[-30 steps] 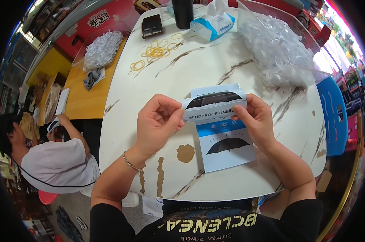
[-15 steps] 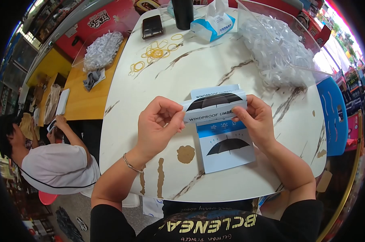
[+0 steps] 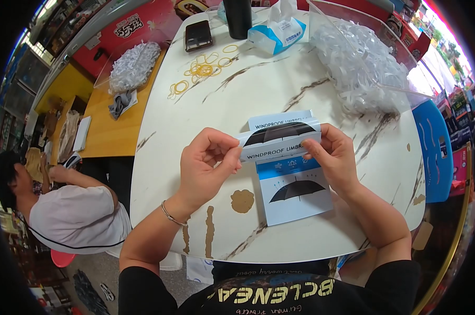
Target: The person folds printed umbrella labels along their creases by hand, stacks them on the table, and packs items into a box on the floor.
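Note:
Between my two hands is a printed umbrella leaflet [image 3: 281, 137], curved over, with a black umbrella picture and the words "WINDPROOF UMBR...". My left hand [image 3: 208, 160] pinches its left end between thumb and fingers. At the right end, my right hand [image 3: 329, 155] grips it with the thumb on the front. Beneath it on the marble-patterned table [image 3: 195, 118] lies another blue-and-white umbrella leaflet [image 3: 296, 202], partly covered. Behind the held one, the top of a further printed sheet [image 3: 279, 116] shows; whether these are separate sheets I cannot tell.
Several yellow rubber bands [image 3: 203, 69] lie at the far left, near a dark wallet-like object [image 3: 198, 35]. A black cup [image 3: 238, 18], a tissue pack [image 3: 279, 35] and a clear bin of plastic strips [image 3: 361, 68] stand at the back. A co-worker [image 3: 80, 215] sits on the left.
My hands and the leaflet stay almost still. The co-worker's hand on the left has moved back toward their body.

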The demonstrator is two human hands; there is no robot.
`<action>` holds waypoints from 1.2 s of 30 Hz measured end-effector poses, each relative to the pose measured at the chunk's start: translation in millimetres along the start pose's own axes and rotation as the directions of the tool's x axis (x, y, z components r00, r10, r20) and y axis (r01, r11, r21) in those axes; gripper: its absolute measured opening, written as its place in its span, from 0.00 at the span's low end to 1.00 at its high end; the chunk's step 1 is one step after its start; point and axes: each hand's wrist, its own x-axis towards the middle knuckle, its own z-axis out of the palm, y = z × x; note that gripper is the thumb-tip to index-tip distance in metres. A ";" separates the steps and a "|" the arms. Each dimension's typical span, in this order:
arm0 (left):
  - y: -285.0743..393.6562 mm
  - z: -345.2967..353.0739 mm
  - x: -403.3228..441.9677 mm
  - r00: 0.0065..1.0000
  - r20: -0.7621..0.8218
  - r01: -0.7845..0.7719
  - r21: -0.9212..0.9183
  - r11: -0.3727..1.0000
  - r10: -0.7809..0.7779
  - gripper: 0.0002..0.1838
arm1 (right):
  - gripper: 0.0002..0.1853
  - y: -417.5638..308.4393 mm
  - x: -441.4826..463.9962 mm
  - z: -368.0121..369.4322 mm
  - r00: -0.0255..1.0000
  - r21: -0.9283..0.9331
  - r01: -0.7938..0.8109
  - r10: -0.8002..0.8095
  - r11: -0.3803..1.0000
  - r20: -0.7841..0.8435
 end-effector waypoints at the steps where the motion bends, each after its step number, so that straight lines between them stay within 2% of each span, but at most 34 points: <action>1: -0.3 0.0 -0.1 1.000 0.001 -0.003 -0.001 1.000 0.003 0.07 | 0.08 -0.3 0.0 0.1 1.000 -0.001 0.002 -0.002 1.000 0.001; 5: 0.0 0.7 -1.4 1.000 0.005 -0.021 0.018 1.000 0.021 0.07 | 0.08 -0.1 0.4 -0.3 1.000 -0.001 0.010 -0.010 1.000 -0.003; 11: -1.7 1.2 -4.2 0.988 0.040 -0.149 0.055 0.987 0.147 0.08 | 0.07 -5.6 0.7 1.9 0.998 -0.019 0.042 -0.043 0.999 -0.041; 16: -2.6 0.7 -5.3 0.982 0.035 -0.189 0.037 0.981 0.188 0.08 | 0.07 -9.3 0.5 -0.8 0.999 -0.016 0.037 -0.038 0.999 -0.036; 19: -2.4 -0.1 -5.4 0.978 0.046 -0.206 0.059 0.977 0.204 0.08 | 0.07 7.9 5.4 -5.9 0.976 -0.117 0.199 -0.207 0.973 -0.065; 22: -1.9 -0.7 -4.6 0.976 0.063 -0.213 0.095 0.972 0.208 0.08 | 0.06 5.8 5.5 -4.3 0.976 -0.107 0.185 -0.195 0.977 -0.096; 26: -0.9 0.4 -5.4 0.972 0.101 -0.224 0.137 0.965 0.211 0.08 | 0.06 0.8 4.2 -4.1 0.994 -0.059 0.092 -0.095 0.994 -0.047; 29: -0.5 8.9 -10.8 0.979 0.129 -0.169 0.075 0.983 0.159 0.08 | 0.11 -1.8 2.6 -0.8 0.998 -0.039 0.059 -0.060 0.998 -0.027; 31: -1.4 10.9 -11.5 0.973 0.148 -0.191 0.084 0.978 0.177 0.08 | 0.17 -4.4 3.1 5.7 0.998 -0.048 0.047 -0.049 0.998 -0.038; 36: 0.1 15.3 -15.9 0.965 0.180 -0.218 0.139 0.966 0.192 0.08 | 0.34 -5.6 -1.1 19.9 0.984 -0.192 0.120 -0.143 0.974 -0.111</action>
